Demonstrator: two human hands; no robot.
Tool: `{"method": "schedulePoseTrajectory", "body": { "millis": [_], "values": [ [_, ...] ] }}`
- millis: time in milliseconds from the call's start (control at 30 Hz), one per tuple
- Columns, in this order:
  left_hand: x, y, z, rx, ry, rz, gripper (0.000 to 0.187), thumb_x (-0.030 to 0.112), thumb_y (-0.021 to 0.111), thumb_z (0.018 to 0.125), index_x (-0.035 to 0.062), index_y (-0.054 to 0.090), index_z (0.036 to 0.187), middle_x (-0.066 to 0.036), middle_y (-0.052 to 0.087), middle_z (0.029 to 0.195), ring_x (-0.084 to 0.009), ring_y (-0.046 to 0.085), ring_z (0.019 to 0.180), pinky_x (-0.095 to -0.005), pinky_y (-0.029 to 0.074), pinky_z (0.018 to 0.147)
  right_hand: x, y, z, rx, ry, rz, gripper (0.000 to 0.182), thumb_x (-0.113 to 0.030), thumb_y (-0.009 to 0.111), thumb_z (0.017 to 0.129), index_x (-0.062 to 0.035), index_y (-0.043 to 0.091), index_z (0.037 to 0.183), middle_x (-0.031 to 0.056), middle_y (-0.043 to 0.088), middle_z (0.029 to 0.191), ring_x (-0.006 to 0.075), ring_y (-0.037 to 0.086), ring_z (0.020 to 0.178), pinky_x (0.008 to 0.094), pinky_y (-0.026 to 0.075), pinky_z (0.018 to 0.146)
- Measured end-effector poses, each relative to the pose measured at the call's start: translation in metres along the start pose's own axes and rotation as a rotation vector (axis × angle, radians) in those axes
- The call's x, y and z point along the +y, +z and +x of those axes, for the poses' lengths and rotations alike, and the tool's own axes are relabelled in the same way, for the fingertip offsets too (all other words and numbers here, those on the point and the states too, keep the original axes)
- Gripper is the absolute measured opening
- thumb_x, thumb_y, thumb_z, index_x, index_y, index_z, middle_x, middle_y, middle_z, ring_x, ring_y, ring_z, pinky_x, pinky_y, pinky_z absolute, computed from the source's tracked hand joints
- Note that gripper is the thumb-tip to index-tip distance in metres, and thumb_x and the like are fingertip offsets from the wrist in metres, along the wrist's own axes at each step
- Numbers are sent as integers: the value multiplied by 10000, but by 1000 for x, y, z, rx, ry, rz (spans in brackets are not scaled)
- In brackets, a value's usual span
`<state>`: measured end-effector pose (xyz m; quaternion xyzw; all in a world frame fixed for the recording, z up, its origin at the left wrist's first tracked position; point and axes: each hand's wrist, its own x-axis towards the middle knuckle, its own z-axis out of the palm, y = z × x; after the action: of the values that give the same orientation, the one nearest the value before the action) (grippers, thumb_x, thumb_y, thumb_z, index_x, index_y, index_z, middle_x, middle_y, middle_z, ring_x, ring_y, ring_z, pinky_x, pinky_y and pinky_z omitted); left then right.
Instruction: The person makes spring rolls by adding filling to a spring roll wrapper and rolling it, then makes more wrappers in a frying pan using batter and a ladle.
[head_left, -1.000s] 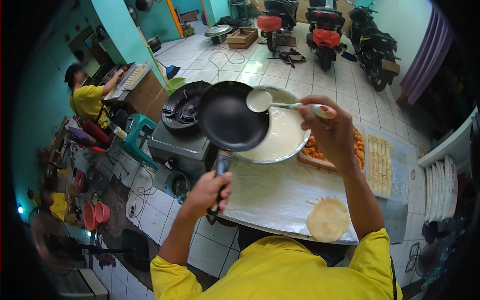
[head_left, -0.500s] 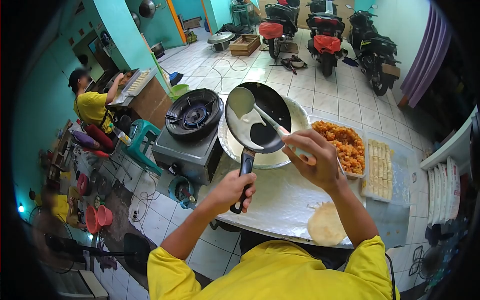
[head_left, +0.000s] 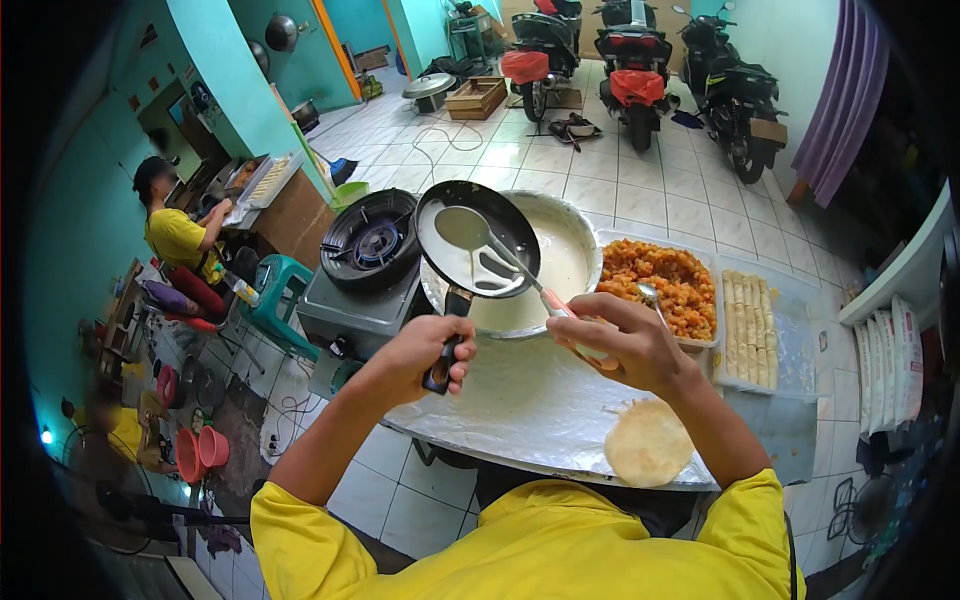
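Observation:
My left hand (head_left: pixel 425 352) is closed round the black handle of a frying pan (head_left: pixel 512 222), which is held tilted over the left part of a wide bowl of pale batter (head_left: pixel 560 255). White batter partly coats the pan's inside. My right hand (head_left: pixel 635 345) grips a ladle (head_left: pixel 463 228) by its pinkish handle, its round head over the pan's inner surface. To the right, a container holds orange chopped filling (head_left: pixel 660 285) with a spoon in it. Beside it a clear tray holds pale rolls (head_left: pixel 747 325). A thin round crepe (head_left: pixel 648 443) lies on the silvery table.
A gas stove (head_left: pixel 375 245) stands left of the bowl, near a green stool (head_left: pixel 280 305). Two people in yellow, one at a side counter (head_left: pixel 300 215), are at the left. Motorbikes (head_left: pixel 635 70) are parked at the back. White sacks (head_left: pixel 890 370) stand at the right.
The pan and my left hand have moved left, toward the stove. The ladle has shifted left with them, and the batter has spread into streaks. More of the bowl shows.

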<state>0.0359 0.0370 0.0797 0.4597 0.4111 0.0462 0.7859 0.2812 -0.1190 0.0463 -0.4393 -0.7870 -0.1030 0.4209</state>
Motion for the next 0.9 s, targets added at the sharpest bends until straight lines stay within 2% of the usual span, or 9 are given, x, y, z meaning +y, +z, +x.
{"method": "schedulePoseTrajectory", "body": {
  "millis": [133,400,467,533,667,700,733,800,900],
  "values": [
    [9,7,2,-63,21,-308,164,197,482,1051,77,516,943,35,477,716,-67,525,559,-233,481,447,3,-6,-5,19,-80,-116,556,-40,773,740,-198,698,1268,91,661,1050,231,679,786,364,570,659],
    [1,56,-1,-585,16,-1170,229,184,443,1074,96,453,863,39,481,764,-61,570,628,-247,579,622,-11,-21,13,-63,-114,-361,440,-150,775,735,-218,730,1168,2,653,993,163,633,754,307,501,691],
    [-9,73,-4,-560,132,-1055,258,223,418,1082,96,473,864,48,470,702,-68,514,579,-255,545,594,-21,-27,21,62,-94,-267,379,-156,793,745,-207,746,1117,3,659,956,168,645,729,330,495,668],
    [-2,72,24,-813,-16,-1288,265,220,406,1083,87,480,867,57,467,681,-73,512,570,-244,539,598,-12,-32,38,34,-57,-266,384,-153,795,760,-200,732,1136,15,661,963,188,654,729,339,499,660],
    [2,93,7,-508,-92,-1261,248,204,422,1078,83,486,871,58,457,690,-45,493,560,-210,476,544,-12,-35,40,23,-15,-253,414,-161,798,780,-191,696,1180,28,659,961,203,655,703,362,518,621],
    [-14,95,-8,-540,55,-1158,260,209,428,1082,86,471,857,64,410,676,-33,454,544,-207,426,513,-23,-38,36,38,-39,-321,385,-156,796,785,-187,709,1158,29,654,950,196,652,678,348,523,586],
    [-14,93,-38,-571,-94,-1223,266,207,426,1088,96,448,847,61,374,673,-35,407,527,-211,392,494,-32,-44,33,45,-39,-324,385,-156,796,785,-187,709,1158,29,654,950,196,652,678,348,523,586],
    [-16,89,-54,-527,-43,-1148,258,203,425,1087,100,435,851,62,402,689,-38,409,524,-222,388,485,-45,-51,26,52,-12,-242,362,-155,793,791,-190,722,1144,24,650,943,184,638,646,323,506,546],
    [-19,85,1,-650,85,-1227,229,196,437,1077,79,463,882,50,461,707,-70,517,559,-246,520,563,-34,-29,14,1,25,-323,364,-153,785,799,-206,723,1154,22,642,922,164,636,618,330,484,511]
  ]
}}
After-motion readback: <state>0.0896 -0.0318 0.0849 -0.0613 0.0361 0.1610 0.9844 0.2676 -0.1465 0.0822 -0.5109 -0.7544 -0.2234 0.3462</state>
